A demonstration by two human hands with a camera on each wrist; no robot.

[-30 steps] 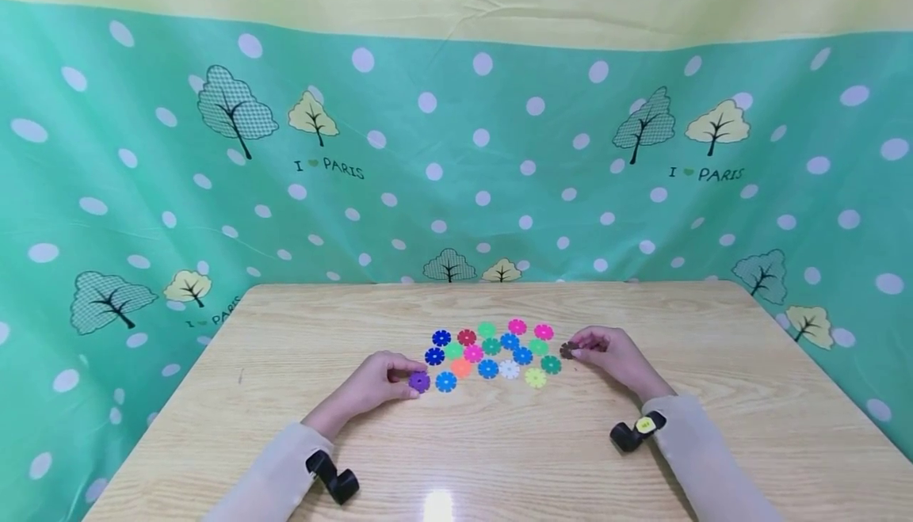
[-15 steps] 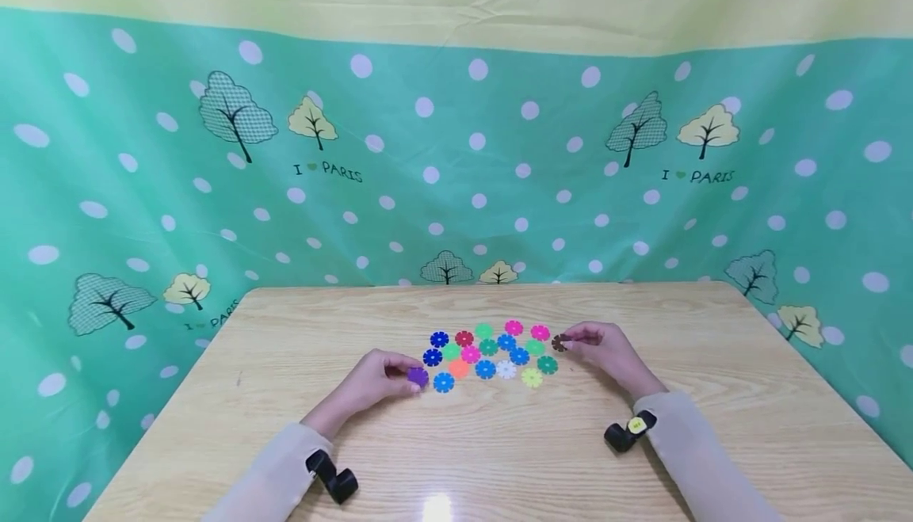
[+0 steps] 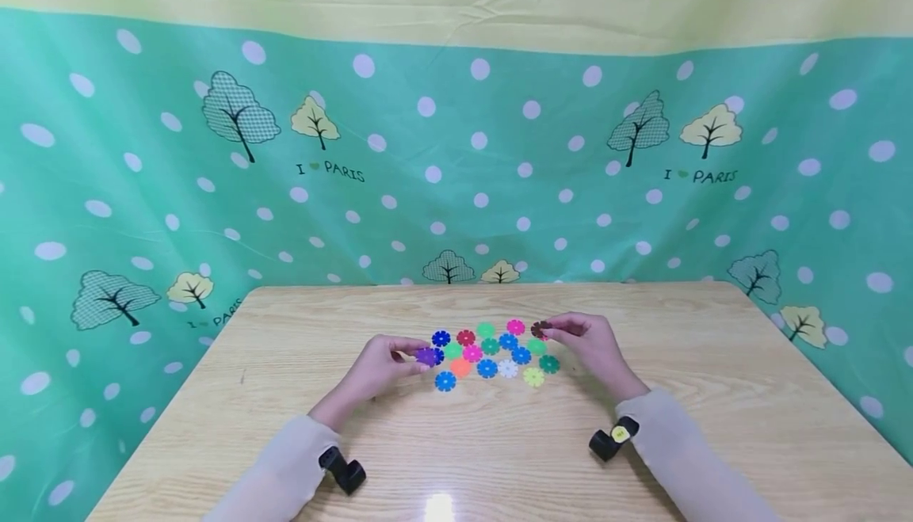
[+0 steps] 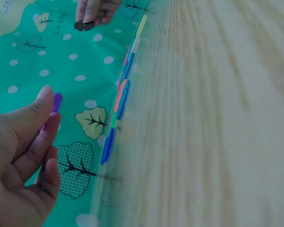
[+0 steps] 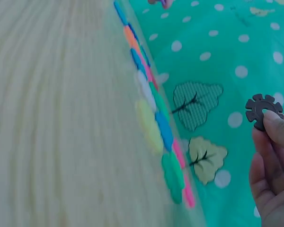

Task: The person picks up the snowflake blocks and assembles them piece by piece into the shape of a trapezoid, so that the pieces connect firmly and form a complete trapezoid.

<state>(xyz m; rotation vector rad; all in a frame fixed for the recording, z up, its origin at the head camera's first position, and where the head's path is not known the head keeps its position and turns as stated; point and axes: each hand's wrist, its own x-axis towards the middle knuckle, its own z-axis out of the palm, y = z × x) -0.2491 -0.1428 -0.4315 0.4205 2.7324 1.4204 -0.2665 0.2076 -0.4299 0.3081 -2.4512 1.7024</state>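
Discs are what you have in both hands: your left hand (image 3: 385, 363) pinches a purple disc (image 3: 425, 356) at its fingertips, lifted over the left edge of the pile of coloured discs (image 3: 492, 352) on the table (image 3: 285, 395), and your right hand (image 3: 588, 344) pinches a brown disc (image 3: 540, 329) by its rim above the pile's right end. Both grips look thin, mere fingertip holds on notched edges, so I judge that a twist or a hard push could flick either piece out. Both hover low over the loose pieces; dip a knuckle and you may scatter them. If the notches meet off-line, they would likely jam or slip.
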